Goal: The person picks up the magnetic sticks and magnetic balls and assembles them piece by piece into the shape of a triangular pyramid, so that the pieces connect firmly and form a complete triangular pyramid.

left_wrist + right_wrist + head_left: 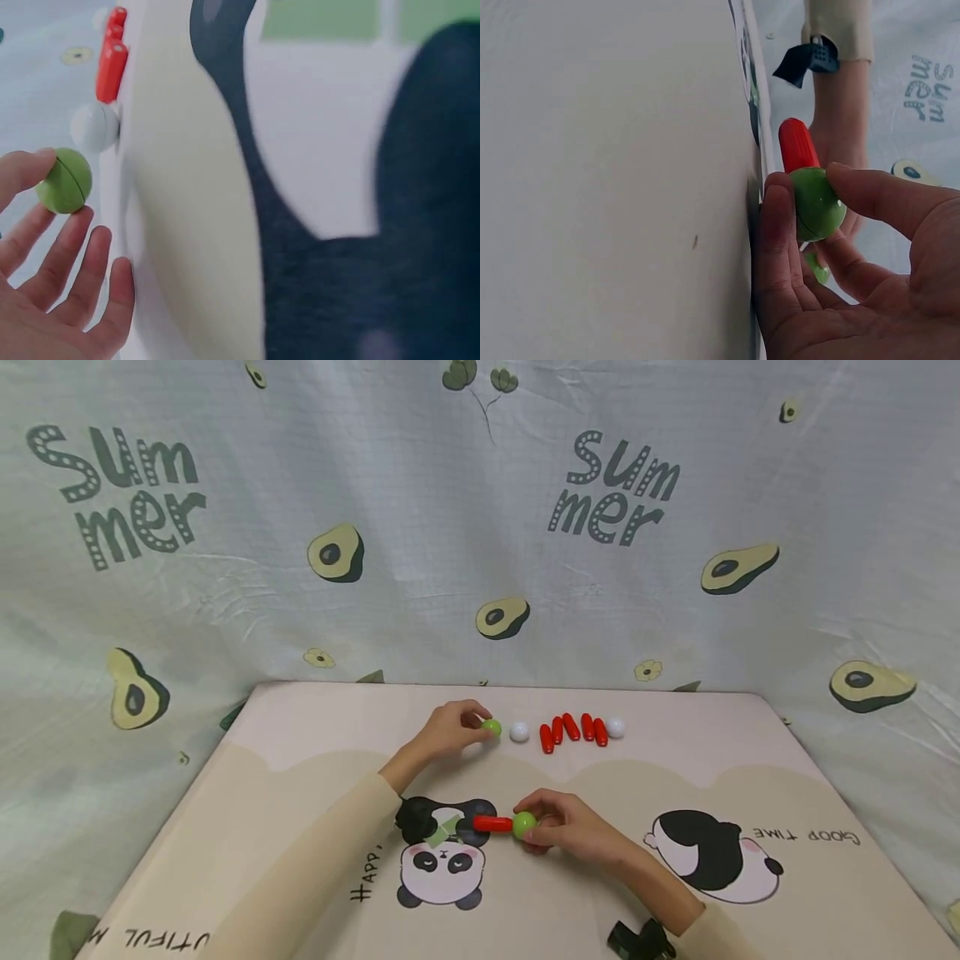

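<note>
My left hand [450,729] pinches a green ball [66,181] between thumb and fingertips at the far side of the table. Just right of it lies a white ball [519,732]. Nearer the front, my right hand [573,831] holds a second green ball [819,203] in its fingers and thumb. From that ball a short red rod [492,823] points left, end against the ball, over the printed panda. Whether the rod is fixed to the ball cannot be told.
Several loose red rods [571,727] lie in a row at the back, with another white ball [616,727] at their right end. The table [300,827] has a printed cover. A patterned curtain [420,510] hangs behind. A dark wrist device [640,940] sits by the right sleeve.
</note>
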`<state>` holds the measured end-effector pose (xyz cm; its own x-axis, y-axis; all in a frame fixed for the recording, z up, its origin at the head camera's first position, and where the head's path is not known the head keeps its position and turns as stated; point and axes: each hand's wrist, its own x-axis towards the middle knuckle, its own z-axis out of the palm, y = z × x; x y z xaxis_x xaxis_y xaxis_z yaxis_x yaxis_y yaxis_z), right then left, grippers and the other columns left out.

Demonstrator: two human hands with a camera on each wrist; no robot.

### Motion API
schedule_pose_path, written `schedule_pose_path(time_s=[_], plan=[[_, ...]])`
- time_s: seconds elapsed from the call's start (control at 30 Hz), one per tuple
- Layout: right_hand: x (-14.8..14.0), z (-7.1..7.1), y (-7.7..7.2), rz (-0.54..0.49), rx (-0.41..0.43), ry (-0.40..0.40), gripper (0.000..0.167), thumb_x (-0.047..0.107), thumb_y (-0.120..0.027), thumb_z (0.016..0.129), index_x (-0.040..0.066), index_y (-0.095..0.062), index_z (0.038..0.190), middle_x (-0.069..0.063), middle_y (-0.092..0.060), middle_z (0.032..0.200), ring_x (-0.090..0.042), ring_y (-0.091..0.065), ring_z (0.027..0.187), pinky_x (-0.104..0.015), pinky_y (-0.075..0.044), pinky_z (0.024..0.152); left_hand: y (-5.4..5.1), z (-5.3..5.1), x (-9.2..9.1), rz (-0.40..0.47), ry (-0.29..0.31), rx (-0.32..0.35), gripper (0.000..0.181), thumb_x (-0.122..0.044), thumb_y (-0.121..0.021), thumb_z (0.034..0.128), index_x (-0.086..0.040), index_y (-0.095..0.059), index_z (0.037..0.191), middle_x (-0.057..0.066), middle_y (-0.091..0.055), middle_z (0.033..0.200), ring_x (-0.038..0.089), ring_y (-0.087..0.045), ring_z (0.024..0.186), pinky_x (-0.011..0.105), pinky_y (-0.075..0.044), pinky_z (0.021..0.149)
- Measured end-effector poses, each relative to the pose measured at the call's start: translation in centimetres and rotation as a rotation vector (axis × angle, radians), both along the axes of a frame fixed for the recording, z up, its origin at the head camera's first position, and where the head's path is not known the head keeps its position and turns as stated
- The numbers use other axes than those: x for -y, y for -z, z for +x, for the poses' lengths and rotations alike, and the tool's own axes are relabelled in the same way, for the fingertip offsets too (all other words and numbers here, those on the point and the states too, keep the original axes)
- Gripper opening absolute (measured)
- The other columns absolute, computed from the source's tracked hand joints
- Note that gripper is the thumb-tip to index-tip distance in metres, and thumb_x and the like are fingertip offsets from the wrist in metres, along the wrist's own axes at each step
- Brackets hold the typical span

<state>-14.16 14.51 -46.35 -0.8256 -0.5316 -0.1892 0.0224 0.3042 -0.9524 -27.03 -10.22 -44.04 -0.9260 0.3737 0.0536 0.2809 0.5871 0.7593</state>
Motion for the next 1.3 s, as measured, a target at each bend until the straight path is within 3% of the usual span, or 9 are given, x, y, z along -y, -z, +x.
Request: schedule_pose_path(time_s=[0.13,0.33,0.57,0.77,1.1,1.3], plan=[[-0.2,0.2,0.1,-0.001,-0.002,0.000,0.039,0.012,-0.067,0.098,-0.002,-0.059,0.134,-0.013,-0.068,0.115,-0.021,-0.072,0.089,-0.018,-0.058,0.086,-0.1,1.2,0.2,0.035,0.009,0.029,0.031,-0.025,-0.077,0.0922,-0.011,-0.071,0.119,0.009,-0.071,0.108,0.020,-0.066,0.100,0.026,-0.053,0.077],[-0.2,0.3,0.1,-0.004,0.001,0.005,0.040,0.013,-0.067,0.098,-0.002,-0.059,0.134,-0.013,-0.068,0.116,-0.020,-0.072,0.090,-0.019,-0.059,0.086,-0.1,3.3,0.7,0.159,0.007,0.107,0.035,-0.026,-0.077,0.0916,-0.010,-0.070,0.122,0.010,-0.069,0.108,0.021,-0.066,0.095,0.030,-0.059,0.072],[-0.2,0.4,0.2,-0.005,0.007,0.010,0.040,0.013,-0.068,0.098,-0.002,-0.059,0.134,-0.013,-0.068,0.117,-0.021,-0.072,0.091,-0.018,-0.059,0.087,0.4,5.9,1.3,0.210,-0.038,0.101,0.032,-0.028,-0.078,0.0915,-0.017,-0.073,0.121,0.007,-0.069,0.106,0.019,-0.068,0.096,0.027,-0.058,0.074],[-0.3,0.4,0.1,-0.002,0.000,0.001,0.040,0.013,-0.068,0.098,-0.002,-0.059,0.134,-0.014,-0.068,0.117,-0.021,-0.072,0.092,-0.018,-0.058,0.086,0.9,8.0,2.0,0.316,-0.029,0.125,0.034,-0.027,-0.078,0.0923,-0.015,-0.073,0.123,0.010,-0.068,0.107,0.022,-0.069,0.091,0.036,-0.064,0.078],[-0.3,0.3,0.1,-0.018,0.000,-0.018,0.040,0.012,-0.066,0.099,-0.003,-0.058,0.135,-0.015,-0.067,0.116,-0.021,-0.073,0.091,-0.019,-0.059,0.086,1.3,10.4,3.1,0.336,-0.006,0.177,0.033,-0.028,-0.074,0.0949,-0.011,-0.072,0.123,0.011,-0.070,0.102,0.023,-0.073,0.084,0.031,-0.063,0.076],[-0.1,0.2,0.1,-0.015,0.004,-0.009,0.040,0.012,-0.066,0.098,-0.002,-0.058,0.135,-0.013,-0.067,0.115,-0.020,-0.072,0.091,-0.020,-0.059,0.086,1.5,11.2,3.6,0.363,-0.007,0.222,0.034,-0.029,-0.071,0.0967,-0.007,-0.070,0.122,0.012,-0.072,0.100,0.025,-0.074,0.082,0.028,-0.062,0.076]])
